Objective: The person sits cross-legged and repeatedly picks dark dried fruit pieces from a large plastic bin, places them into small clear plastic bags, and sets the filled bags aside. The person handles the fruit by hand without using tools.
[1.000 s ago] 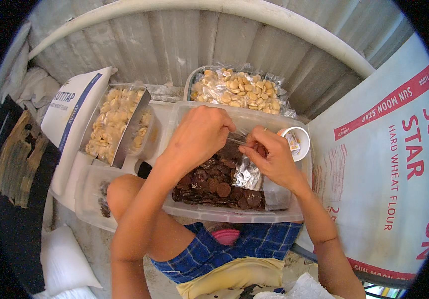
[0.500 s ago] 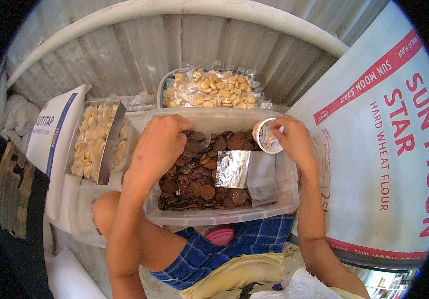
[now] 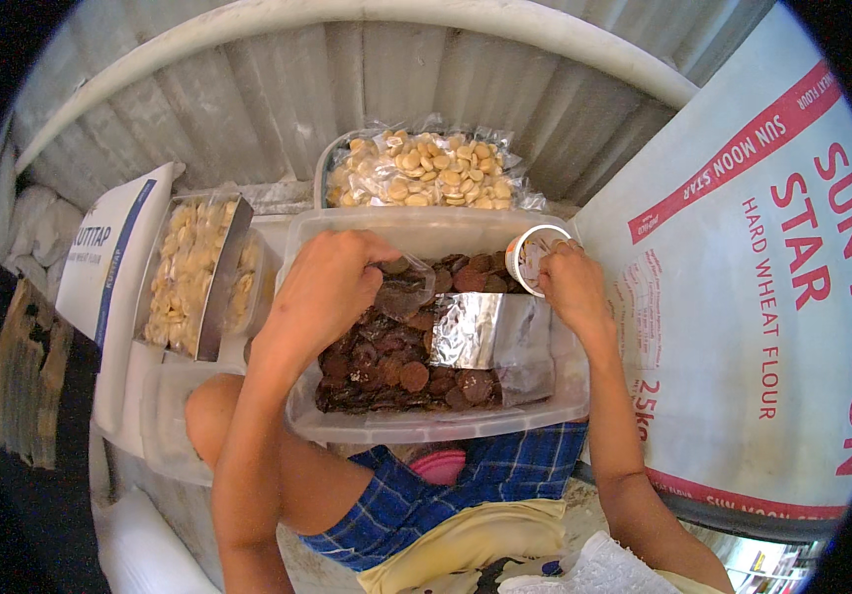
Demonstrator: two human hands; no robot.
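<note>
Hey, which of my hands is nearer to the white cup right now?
Right. Your right hand is right at the cup's mouth; your left hand is farther off, over the tub's left side, holding a clear bag.

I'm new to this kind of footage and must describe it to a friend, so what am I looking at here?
There is no machine: these are a person's two bare hands, seen from above by a wide camera worn on the head, which is why straight edges look bent. In front of the lap is a translucent tub holding many dark brown discs and a piece of silvery foil. The left hand pinches a clear plastic bag. The right hand has its fingers at the mouth of a white cup; whether they grip anything is hidden. Beyond the tub are bagged pale discs.
</note>
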